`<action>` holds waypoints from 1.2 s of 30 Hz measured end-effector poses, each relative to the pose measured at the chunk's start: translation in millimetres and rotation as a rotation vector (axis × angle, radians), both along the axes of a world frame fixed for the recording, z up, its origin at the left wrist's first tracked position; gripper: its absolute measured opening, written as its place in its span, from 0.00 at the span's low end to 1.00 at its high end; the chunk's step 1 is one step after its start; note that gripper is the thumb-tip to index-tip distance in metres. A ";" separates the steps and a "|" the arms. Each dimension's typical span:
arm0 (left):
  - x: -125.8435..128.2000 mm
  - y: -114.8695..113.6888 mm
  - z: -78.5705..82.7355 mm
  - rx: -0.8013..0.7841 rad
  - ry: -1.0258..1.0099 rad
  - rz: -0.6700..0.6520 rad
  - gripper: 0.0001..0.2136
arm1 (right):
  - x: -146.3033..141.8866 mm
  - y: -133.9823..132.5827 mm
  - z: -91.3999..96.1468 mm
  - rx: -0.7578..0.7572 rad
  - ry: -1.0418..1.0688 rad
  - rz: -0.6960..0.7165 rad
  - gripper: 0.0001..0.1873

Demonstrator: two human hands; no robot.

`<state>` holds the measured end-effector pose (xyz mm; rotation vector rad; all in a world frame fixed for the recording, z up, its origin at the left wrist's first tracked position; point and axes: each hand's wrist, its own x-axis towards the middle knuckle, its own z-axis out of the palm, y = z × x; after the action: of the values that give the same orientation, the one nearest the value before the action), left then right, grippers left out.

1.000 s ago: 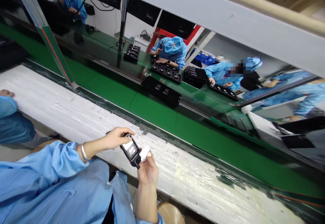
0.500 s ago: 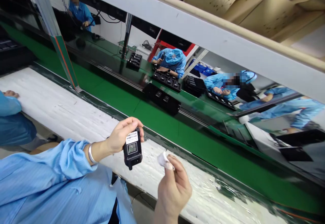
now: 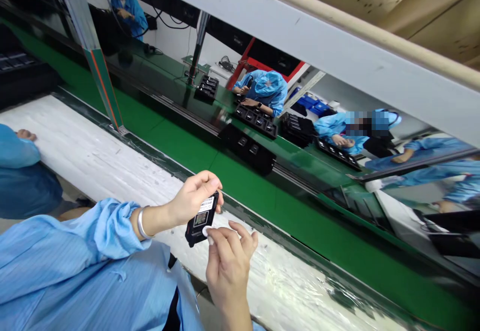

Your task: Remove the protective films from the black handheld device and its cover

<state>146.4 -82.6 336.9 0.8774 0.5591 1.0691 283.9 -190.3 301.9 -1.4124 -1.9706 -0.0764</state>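
Observation:
My left hand (image 3: 197,197) is closed around the upper end of a black handheld electronic device (image 3: 195,228). The device is tilted, and the face toward me carries a white barcode label (image 3: 206,204) and a small square window. Between the thumb and forefinger of my right hand (image 3: 230,261) is a small white cloth (image 3: 206,231), pinched at the device's lower right edge. It looks as if it touches the device there, though I cannot tell how firmly. The other right fingers are loosely bent.
Under my hands runs a white-covered bench (image 3: 112,161), with a green conveyor belt (image 3: 180,153) beyond. A black tray (image 3: 247,148) with two small devices lies on the belt. Co-workers in blue sit across it. A post (image 3: 101,86) stands at left; a shelf beam (image 3: 318,36) crosses above.
My right hand has moved left with the white cloth, from apart from the device to its lower edge. The device has tilted in my left hand. The view has shifted slightly.

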 end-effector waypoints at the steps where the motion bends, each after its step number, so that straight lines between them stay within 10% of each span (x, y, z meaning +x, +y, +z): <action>1: -1.3 2.2 -0.6 0.008 0.005 0.014 0.17 | -8.3 2.2 0.4 -0.003 0.022 0.002 0.14; 8: -14.2 29.0 6.5 0.103 -0.030 0.188 0.15 | -71.0 -7.9 4.7 0.138 0.010 0.032 0.18; 20: -29.3 30.3 13.6 0.085 -0.041 0.157 0.13 | -22.2 43.9 14.5 0.079 0.127 -0.100 0.10; 30: -30.7 28.9 4.6 0.030 0.000 0.240 0.15 | -76.4 12.1 5.6 0.231 -0.130 -0.084 0.16; 36: -35.7 31.9 9.4 0.005 -0.056 0.253 0.15 | -47.4 7.2 12.0 0.157 0.051 -0.012 0.12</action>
<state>110.7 -50.8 346.4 0.7923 0.6319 1.3215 236.5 -183.1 313.9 -1.3117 -1.8725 -0.1945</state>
